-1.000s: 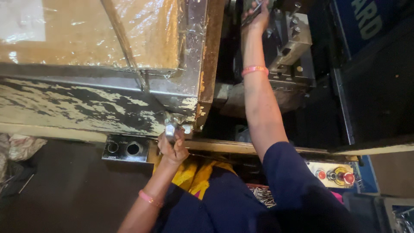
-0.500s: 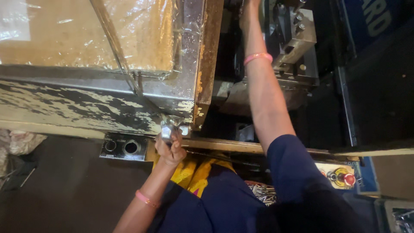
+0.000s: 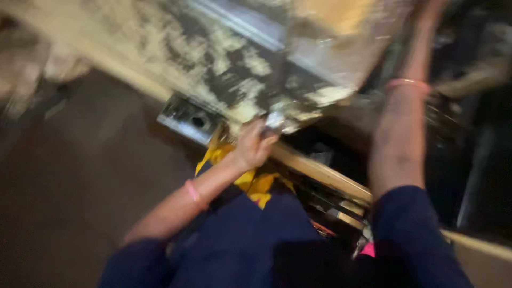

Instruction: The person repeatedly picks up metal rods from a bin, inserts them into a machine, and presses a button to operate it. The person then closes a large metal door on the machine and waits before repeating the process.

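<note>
Head view, blurred: left hand apparently grips silvery knob

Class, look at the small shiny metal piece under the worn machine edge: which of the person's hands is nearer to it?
Left. The left hand is right at the shiny metal piece, fingers touching it. The right hand reaches far up, near the frame's top edge.

Two bare forearms, one lower left of centre, one at right. One hand in view at centre; other hand cut off at the top edge. Two pink wristbands: one lower left, one upper right. One small shiny knob at centre. One metal bracket with one round hole, left of centre. One pale wooden rail, running diagonally.
</note>
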